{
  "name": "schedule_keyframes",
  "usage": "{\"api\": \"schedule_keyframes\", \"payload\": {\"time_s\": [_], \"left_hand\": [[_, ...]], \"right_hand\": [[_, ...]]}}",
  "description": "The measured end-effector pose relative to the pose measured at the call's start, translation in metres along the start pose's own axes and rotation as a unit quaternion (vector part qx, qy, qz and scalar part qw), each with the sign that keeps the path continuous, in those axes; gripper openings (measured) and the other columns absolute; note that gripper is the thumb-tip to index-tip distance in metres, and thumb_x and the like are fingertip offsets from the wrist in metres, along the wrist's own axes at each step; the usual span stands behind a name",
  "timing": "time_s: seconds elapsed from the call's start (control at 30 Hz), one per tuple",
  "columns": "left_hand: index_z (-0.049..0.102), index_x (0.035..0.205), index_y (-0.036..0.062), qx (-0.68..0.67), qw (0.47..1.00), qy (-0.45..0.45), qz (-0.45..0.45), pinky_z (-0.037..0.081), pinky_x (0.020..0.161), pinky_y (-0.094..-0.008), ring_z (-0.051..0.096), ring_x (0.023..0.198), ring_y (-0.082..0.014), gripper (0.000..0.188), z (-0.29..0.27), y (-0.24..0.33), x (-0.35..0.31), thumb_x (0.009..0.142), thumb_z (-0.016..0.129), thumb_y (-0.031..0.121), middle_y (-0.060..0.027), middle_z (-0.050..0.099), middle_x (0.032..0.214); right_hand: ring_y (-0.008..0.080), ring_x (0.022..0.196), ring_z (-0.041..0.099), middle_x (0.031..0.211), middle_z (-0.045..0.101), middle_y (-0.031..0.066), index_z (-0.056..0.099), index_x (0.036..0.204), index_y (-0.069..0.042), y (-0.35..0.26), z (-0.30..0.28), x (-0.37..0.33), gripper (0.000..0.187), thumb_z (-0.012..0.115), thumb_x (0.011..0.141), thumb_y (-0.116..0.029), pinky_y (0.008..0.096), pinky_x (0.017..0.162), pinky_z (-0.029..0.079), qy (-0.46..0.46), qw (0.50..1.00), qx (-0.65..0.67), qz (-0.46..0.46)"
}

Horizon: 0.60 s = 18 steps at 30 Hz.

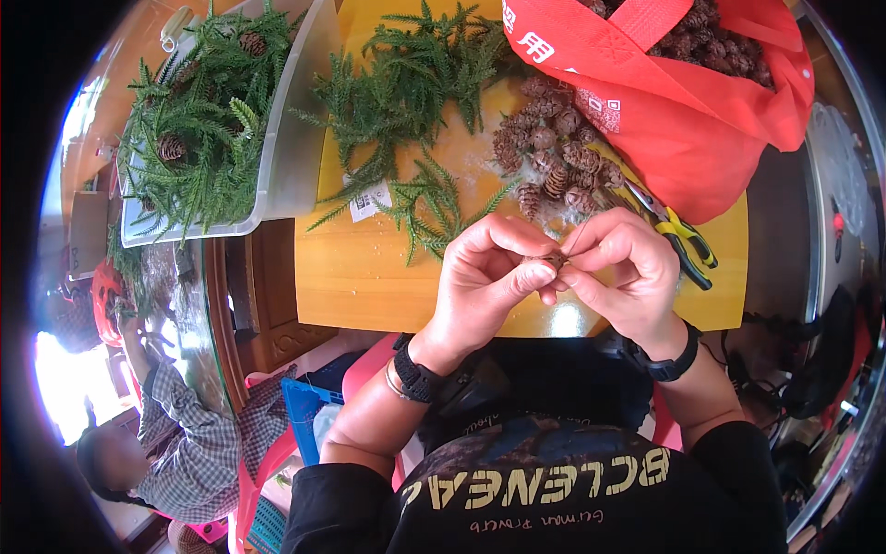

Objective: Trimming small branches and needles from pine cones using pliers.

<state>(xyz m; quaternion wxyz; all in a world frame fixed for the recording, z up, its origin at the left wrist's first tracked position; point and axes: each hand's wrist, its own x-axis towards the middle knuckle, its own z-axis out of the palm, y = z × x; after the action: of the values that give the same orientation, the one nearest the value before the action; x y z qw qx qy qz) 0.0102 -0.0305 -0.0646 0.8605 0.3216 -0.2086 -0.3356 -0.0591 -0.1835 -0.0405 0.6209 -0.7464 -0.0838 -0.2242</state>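
Observation:
Over the near part of the yellow table, my left hand (494, 272) pinches a small brown pine cone (556, 259) between thumb and fingers. My right hand (632, 272) is closed right beside it, fingertips meeting the cone and gripping what looks like a thin wire-like strand. The fingers hide much of the cone. Just beyond my hands lies a heap of pine cones (554, 171). Green artificial pine sprigs (411, 83) are spread left of the heap. To the right of my right hand rest pliers (678, 235) with yellow and black handles.
A red bag (688, 138) of pine cones stands at the far right. At the far left, a translucent plastic bin (293, 138) holds green sprigs with cones. A white label (371, 201) lies on the table (369, 286). Another person (198, 425) in a checked shirt is at lower left.

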Motion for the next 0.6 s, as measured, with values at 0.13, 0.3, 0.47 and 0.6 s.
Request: {"api": "schedule_keyframes", "payload": {"time_s": [0.13, 0.3, 0.47, 0.6], "left_hand": [[0.054, 0.09, 0.0008, 0.014, 1.0, 0.024, 0.0, 0.053, 0.062, -0.0271, 0.062, 0.077, -0.0177, 0.011, -0.002, 0.002, -0.001, 0.082, 0.062, -0.001, -0.0121, 0.058, 0.093], [0.052, 0.091, 0.0015, 0.03, 0.999, 0.019, 0.001, 0.052, 0.062, -0.0272, 0.061, 0.077, -0.0175, 0.012, -0.002, 0.0, 0.004, 0.083, 0.061, 0.001, -0.0128, 0.059, 0.095], [0.051, 0.094, 0.0036, 0.007, 1.0, -0.01, 0.014, 0.05, 0.064, -0.0281, 0.061, 0.079, -0.0176, 0.014, -0.007, 0.007, 0.004, 0.084, 0.061, 0.003, -0.0141, 0.059, 0.097], [0.05, 0.096, 0.0066, -0.034, 0.999, -0.02, 0.006, 0.047, 0.065, -0.0274, 0.057, 0.079, -0.0184, 0.015, -0.004, 0.006, 0.003, 0.086, 0.06, 0.013, -0.0145, 0.057, 0.098]], "right_hand": [[0.0182, 0.082, 0.059, 0.085, 0.058, 0.0115, 0.059, 0.073, -0.002, -0.004, 0.001, 0.0, 0.014, 0.071, 0.069, 0.004, 0.0278, 0.074, 0.047, -0.018, 0.999, -0.048, -0.001], [0.0185, 0.082, 0.06, 0.09, 0.061, 0.0106, 0.06, 0.082, -0.002, -0.005, -0.012, 0.007, 0.02, 0.074, 0.067, -0.004, 0.0276, 0.072, 0.047, -0.046, 0.996, -0.071, 0.002], [0.0205, 0.085, 0.059, 0.097, 0.06, 0.009, 0.055, 0.101, -0.002, -0.038, -0.048, 0.007, 0.046, 0.078, 0.064, -0.018, 0.0284, 0.075, 0.045, -0.013, 0.978, -0.167, 0.127], [0.0312, 0.09, 0.057, 0.099, 0.057, 0.0153, 0.051, 0.103, 0.0, -0.036, -0.086, -0.011, 0.045, 0.073, 0.066, -0.013, 0.0351, 0.079, 0.044, -0.089, 0.881, -0.41, 0.219]]}}
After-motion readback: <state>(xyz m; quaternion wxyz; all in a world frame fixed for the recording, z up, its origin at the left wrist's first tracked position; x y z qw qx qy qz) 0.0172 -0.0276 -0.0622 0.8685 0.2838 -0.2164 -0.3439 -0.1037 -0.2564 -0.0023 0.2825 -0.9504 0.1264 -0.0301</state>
